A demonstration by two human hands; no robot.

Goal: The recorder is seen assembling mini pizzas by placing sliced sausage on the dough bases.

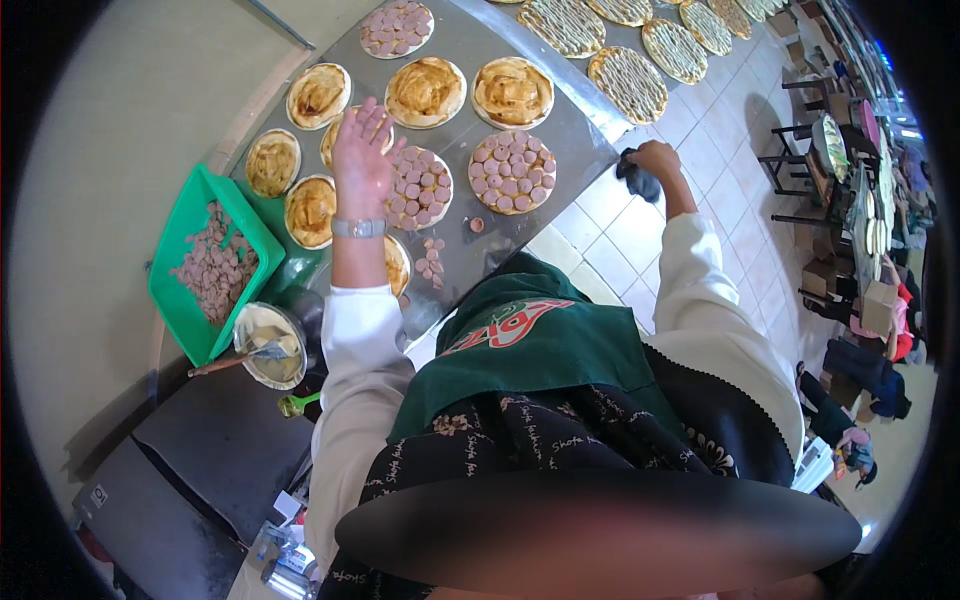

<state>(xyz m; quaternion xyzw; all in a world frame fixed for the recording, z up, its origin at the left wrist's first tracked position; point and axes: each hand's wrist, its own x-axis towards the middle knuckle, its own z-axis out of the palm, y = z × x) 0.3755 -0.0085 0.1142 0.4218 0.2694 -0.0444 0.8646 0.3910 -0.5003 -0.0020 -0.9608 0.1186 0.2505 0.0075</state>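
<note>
My left hand [363,160], palm up with its fingers stretched out, is over the metal table and holds nothing. Beneath and beside it lie round pizza bases; the one under the hand [328,148] is partly hidden. Close to its right is a base covered with sausage slices [420,188], and another sausage-topped base [512,173] lies further right. Past the table's right edge, my right hand [660,160] is closed on a crumpled black thing [637,178], perhaps a cloth or glove. Sauce-spread bases [426,92] sit at the far side.
At the left stands a green crate [262,240] of sausage slices, with a bowl [270,380] holding a utensil near it. Loose slices [430,262] lie near the table's front edge. Drizzled pizzas [628,85] rest on another surface at far right. People [880,375] are in the right background.
</note>
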